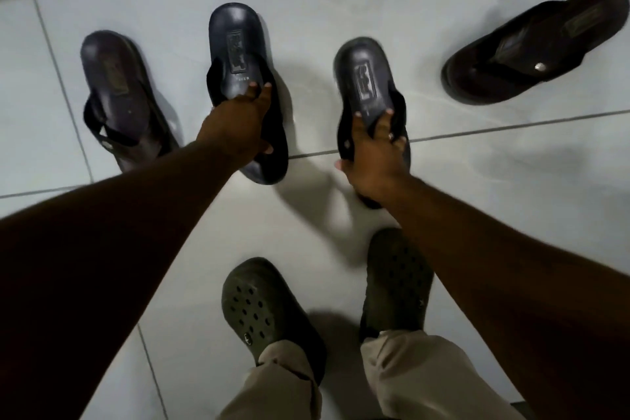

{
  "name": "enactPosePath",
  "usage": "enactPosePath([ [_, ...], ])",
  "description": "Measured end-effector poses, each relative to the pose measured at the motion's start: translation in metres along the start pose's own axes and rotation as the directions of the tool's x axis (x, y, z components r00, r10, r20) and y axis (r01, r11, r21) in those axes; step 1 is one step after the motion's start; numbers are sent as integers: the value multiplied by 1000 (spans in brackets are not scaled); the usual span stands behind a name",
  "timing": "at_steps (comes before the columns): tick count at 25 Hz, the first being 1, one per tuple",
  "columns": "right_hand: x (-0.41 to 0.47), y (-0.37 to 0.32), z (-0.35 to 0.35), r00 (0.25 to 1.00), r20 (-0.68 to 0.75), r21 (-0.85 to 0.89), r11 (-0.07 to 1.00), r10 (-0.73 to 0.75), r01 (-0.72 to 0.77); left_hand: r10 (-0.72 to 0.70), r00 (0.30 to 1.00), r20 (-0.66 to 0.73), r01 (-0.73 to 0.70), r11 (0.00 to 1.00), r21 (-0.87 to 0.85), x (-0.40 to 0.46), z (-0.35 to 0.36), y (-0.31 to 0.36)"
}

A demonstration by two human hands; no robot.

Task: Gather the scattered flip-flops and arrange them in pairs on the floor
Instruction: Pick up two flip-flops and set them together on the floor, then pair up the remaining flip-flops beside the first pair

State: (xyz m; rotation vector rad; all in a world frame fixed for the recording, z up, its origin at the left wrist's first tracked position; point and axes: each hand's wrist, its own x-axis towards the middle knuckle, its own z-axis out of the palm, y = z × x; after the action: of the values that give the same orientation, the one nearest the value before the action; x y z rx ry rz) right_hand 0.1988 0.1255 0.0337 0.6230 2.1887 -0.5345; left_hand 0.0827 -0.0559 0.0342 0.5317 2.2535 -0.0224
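Several dark flip-flops are on or just above the white tiled floor [341, 3]. My left hand [238, 123] grips a navy flip-flop [235, 48] by its strap end, heel pointing away from me. My right hand [371, 153] holds a matching navy flip-flop [364, 75] the same way, a little to the right. A dark brown flip-flop [116, 85] lies flat on the floor at the left, close beside the left-hand one. Another dark brown flip-flop [535, 48] lies at the far right, turned at an angle, apart from the rest.
My two feet in olive-green clogs, the left clog [262, 310] and the right clog [395, 283], stand on the tiles below the hands, with beige trouser legs above them. A dark band runs along the top edge where the floor ends.
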Motion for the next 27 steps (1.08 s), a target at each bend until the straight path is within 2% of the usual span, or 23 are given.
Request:
enactPosePath([
  [3, 22, -70, -5, 996, 13, -22, 996, -89, 89, -12, 1000, -14, 12, 1000, 2, -7, -4, -26],
  [7, 28, -124, 4, 980, 14, -34, 979, -198, 199, 3, 1000, -26, -2, 999, 36, -10, -11, -54],
  [9, 26, -134, 10, 975, 20, -67, 972, -224, 224, 6, 1000, -13, -5, 999, 35, -9, -11, -67],
  [11, 28, -132, 12, 959, -4, -85, 956, -282, 281, 29, 997, -67, -26, 999, 43, -14, -14, -79],
  [12, 30, -125, 11, 947, -34, -72, 945, -321, 318, 12, 991, -136, -4, 998, 59, -16, -17, -86],
  [14, 29, -104, 4, 906, -128, -69, 915, -403, 398, -128, 963, -239, 140, 990, 32, -27, -25, -108],
  [16, 26, -76, -4, 864, -233, -109, 895, -446, 433, -292, 943, -156, 289, 956, -42, -39, -20, -145],
  [18, 20, -47, -11, 874, -271, -85, 914, -404, 396, -309, 951, -21, 309, 951, 7, -55, 0, -173],
  [19, 15, -34, -12, 892, -260, -68, 928, -370, 365, -298, 954, 33, 298, 954, -14, -67, 13, -178],
  [20, 8, -22, -13, 909, -244, -54, 941, -337, 334, -319, 947, 37, 321, 939, -125, -77, 30, -176],
  [21, 1, -13, -12, 923, -229, -38, 950, -310, 310, -377, 925, 34, 372, 890, -264, -89, 50, -173],
  [23, -13, 2, -11, 944, -197, 1, 963, -264, 269, -511, 859, 26, 488, 804, -341, -118, 81, -160],
  [25, -21, 17, -10, 952, -186, 4, 968, -244, 249, -648, 755, 96, 621, 662, -420, -142, 107, -137],
  [26, -21, 26, -11, 954, -189, -8, 972, -231, 234, -662, 734, 155, 651, 618, -440, -148, 112, -118],
  [27, -20, 34, -12, 959, -193, -18, 978, -208, 208, -641, 742, 195, 648, 614, -450, -145, 119, -101],
])
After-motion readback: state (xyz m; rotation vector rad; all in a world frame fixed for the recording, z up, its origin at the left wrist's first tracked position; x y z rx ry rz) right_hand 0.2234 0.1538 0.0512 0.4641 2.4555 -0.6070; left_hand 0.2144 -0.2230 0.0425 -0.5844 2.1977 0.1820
